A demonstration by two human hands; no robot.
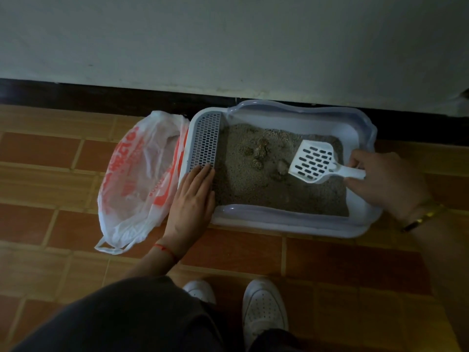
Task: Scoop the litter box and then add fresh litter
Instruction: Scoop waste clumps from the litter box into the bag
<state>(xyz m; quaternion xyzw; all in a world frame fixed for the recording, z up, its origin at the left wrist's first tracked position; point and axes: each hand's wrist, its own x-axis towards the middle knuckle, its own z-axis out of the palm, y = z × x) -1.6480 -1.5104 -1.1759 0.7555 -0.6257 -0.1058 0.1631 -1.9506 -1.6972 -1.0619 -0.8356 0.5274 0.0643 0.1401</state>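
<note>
A pale blue litter box (286,223) lies on the tiled floor against the wall. It holds grey litter (253,189) with a few clumps (260,151) near the middle. My right hand (380,181) grips the handle of a white slotted scoop (314,160), whose blade hovers over the right side of the litter. My left hand (193,199) rests flat, fingers straight, on the box's left rim beside a grey perforated grate (206,141).
An open white plastic bag with red print (142,179) lies on the floor just left of the box. A dark baseboard (101,97) and white wall run behind. My white shoes (264,311) stand on the brown tiles in front.
</note>
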